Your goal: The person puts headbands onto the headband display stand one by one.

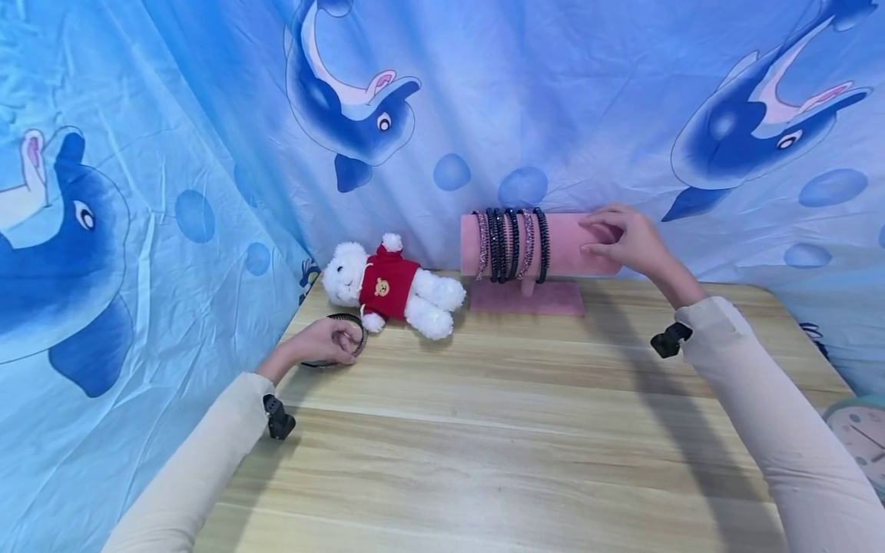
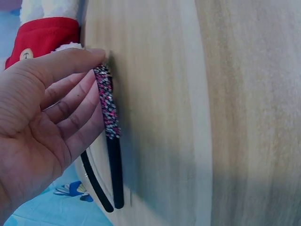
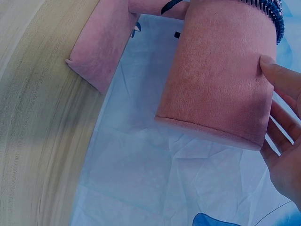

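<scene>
My left hand [image 1: 330,343] pinches a headband [image 2: 109,106] between thumb and fingers, low over the left side of the table. Pink, silver and black sparkles cover its middle, and its two plain black ends show in the left wrist view. At the back right, my right hand [image 1: 625,240] holds the bare right end of a pink padded roll stand [image 1: 567,244]. In the right wrist view its thumb [image 3: 275,75] presses on the roll, with the other fingers partly hidden behind. Several black and sparkly pink headbands [image 1: 513,246] hang side by side around the roll's left half.
A white teddy bear [image 1: 390,288] in a red top lies on its back between the left hand and the stand. A round clock [image 1: 857,442] stands at the right edge. Blue dolphin-print cloth [image 1: 553,100] hangs behind the wooden table [image 1: 484,430].
</scene>
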